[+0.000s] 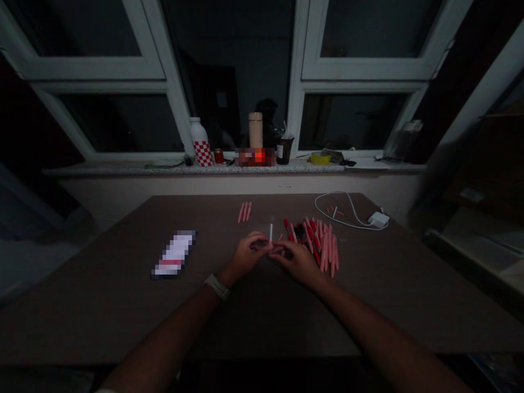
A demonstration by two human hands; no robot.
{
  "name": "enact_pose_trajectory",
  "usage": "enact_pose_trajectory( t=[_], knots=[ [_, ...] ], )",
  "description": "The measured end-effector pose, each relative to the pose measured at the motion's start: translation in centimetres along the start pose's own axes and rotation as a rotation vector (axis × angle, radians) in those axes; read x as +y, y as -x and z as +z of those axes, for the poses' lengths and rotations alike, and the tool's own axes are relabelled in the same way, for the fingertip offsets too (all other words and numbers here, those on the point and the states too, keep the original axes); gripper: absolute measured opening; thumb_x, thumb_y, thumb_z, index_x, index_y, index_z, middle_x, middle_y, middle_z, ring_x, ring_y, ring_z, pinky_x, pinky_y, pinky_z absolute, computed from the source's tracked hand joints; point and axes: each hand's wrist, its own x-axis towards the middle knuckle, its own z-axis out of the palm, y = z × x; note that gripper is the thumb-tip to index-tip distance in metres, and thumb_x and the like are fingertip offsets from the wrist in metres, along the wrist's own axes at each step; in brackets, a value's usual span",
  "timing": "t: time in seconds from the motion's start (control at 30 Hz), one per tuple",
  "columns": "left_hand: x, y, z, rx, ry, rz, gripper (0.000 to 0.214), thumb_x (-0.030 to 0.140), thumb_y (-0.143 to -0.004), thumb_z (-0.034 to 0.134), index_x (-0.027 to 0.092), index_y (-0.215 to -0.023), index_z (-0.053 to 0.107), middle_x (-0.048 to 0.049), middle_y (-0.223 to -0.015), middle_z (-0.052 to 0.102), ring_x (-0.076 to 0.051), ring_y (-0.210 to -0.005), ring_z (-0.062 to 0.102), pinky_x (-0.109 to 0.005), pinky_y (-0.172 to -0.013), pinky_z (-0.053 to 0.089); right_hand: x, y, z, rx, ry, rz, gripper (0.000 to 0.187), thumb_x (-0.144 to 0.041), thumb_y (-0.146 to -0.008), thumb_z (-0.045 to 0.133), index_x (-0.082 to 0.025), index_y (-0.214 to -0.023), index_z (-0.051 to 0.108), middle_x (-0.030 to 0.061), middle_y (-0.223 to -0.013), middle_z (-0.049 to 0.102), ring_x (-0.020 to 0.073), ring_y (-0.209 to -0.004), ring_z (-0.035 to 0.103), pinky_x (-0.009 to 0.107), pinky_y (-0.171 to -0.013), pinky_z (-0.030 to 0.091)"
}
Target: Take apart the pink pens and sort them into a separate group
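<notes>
Centrally on the dark brown desk (123, 305), left grip (244, 256) and right grip (295, 261) clenched together on a thin white tube (271, 232), upright between them; just right, a heap of red and pink pens (317, 243).

1. We count one left hand (244, 256) and one right hand (297, 260), both over the table (102, 305).
2. We count one watch (216, 286) near the table's front edge.
3. We count one white stick (271, 232) at the table's middle.
4. We count three pens (244, 212) toward the table's far edge.
5. We count one heap of pens (317, 245), too many to count singly, right of the table's middle.
6. We count one charger (379, 220) and one cable (339, 210) at the table's far right.
7. We count one blurred packet (174, 255) on the table's left.
</notes>
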Motion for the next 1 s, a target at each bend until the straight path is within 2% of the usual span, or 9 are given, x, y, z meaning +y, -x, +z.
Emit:
enact_pose_trajectory(
  t=[0.2,0.4,0.5,0.53,0.6,0.73,0.83,1.0],
  knots=[
    [0.3,0.0,0.0,-0.058,-0.012,-0.004,0.023,0.035,-0.078,0.071,0.014,-0.087,0.068,-0.0077,-0.097,0.063,-0.017,-0.089,0.061,-0.025,-0.07,0.049,0.1,-0.1,-0.1,0.003,0.035,-0.009,0.023,-0.032,-0.082,0.07,-0.021,-0.102,0.068,0.0033,-0.089,0.071,0.0157,-0.075,0.062,0.026,-0.068,0.045],
    [0.4,0.0,-0.3,-0.147,-0.072,0.03,0.023,0.037,-0.079,0.071,0.015,-0.086,0.069,-0.0077,-0.098,0.065,-0.018,-0.091,0.062,-0.027,-0.076,0.048,0.4,0.0,-0.4,-0.043,0.049,-0.067,0.015,-0.031,-0.082,0.07,-0.02,-0.092,0.069,0.0012,-0.081,0.067,0.0134,-0.069,0.059,0.023,-0.064,0.042],
    [0.4,-0.3,-1.7,-0.205,-0.19,0.056,0.028,0.037,-0.081,0.07,0.019,-0.102,0.068,-0.0071,-0.106,0.065,-0.019,-0.097,0.059,-0.028,-0.078,0.046,0.5,0.1,-0.7,-0.034,0.063,-0.052,0.012,-0.03,-0.084,0.068,-0.02,-0.089,0.068,0.0007,-0.08,0.066,0.0131,-0.067,0.058,0.023,-0.062,0.041],
    [0.4,-0.4,-2.4,-0.209,-0.262,0.084,0.03,0.038,-0.08,0.071,0.021,-0.104,0.068,-0.0062,-0.107,0.065,-0.02,-0.101,0.057,-0.03,-0.084,0.045,0.5,0.1,-0.8,-0.018,0.071,-0.045,0.01,-0.029,-0.084,0.067,-0.02,-0.089,0.067,0.0008,-0.08,0.066,0.0131,-0.067,0.058,0.023,-0.062,0.041],
    [0.1,-0.5,-3.7,-0.28,-0.4,0.141,0.028,0.04,-0.078,0.073,0.023,-0.099,0.07,-0.0044,-0.104,0.065,-0.021,-0.104,0.053,-0.034,-0.091,0.04,0.4,0.1,-1.0,0.027,0.086,-0.03,0.008,-0.026,-0.083,0.066,-0.019,-0.088,0.066,0.0011,-0.08,0.066,0.0132,-0.067,0.058,0.023,-0.063,0.041],
    [-0.5,-0.5,-5.5,-0.403,-0.563,0.122,0.022,0.041,-0.078,0.072,0.024,-0.092,0.072,-0.0036,-0.098,0.063,-0.021,-0.101,0.05,-0.033,-0.089,0.038,0.3,0.0,-1.1,0.069,0.073,-0.008,0.004,-0.021,-0.083,0.062,-0.018,-0.085,0.064,0.0009,-0.078,0.065,0.0129,-0.065,0.057,0.023,-0.062,0.041],
    [-0.6,-0.3,-5.5,-0.444,-0.622,0.109,0.017,0.039,-0.081,0.069,0.024,-0.088,0.071,-0.0034,-0.096,0.061,-0.021,-0.099,0.048,-0.032,-0.087,0.037,0.4,-0.1,-1.0,0.064,0.07,0.003,0.005,-0.02,-0.082,0.06,-0.018,-0.085,0.064,0.0007,-0.076,0.065,0.013,-0.064,0.057,0.022,-0.061,0.041],
    [-1.0,-0.2,-4.7,-0.425,-0.664,0.109,0.014,0.036,-0.086,0.063,0.023,-0.088,0.068,-0.0031,-0.095,0.062,-0.021,-0.098,0.048,-0.032,-0.087,0.037,0.7,-0.1,-1.1,0.082,0.073,0.016,0.007,-0.019,-0.081,0.059,-0.018,-0.085,0.064,0.0007,-0.076,0.065,0.0129,-0.064,0.057,0.022,-0.061,0.041]
  ],
)
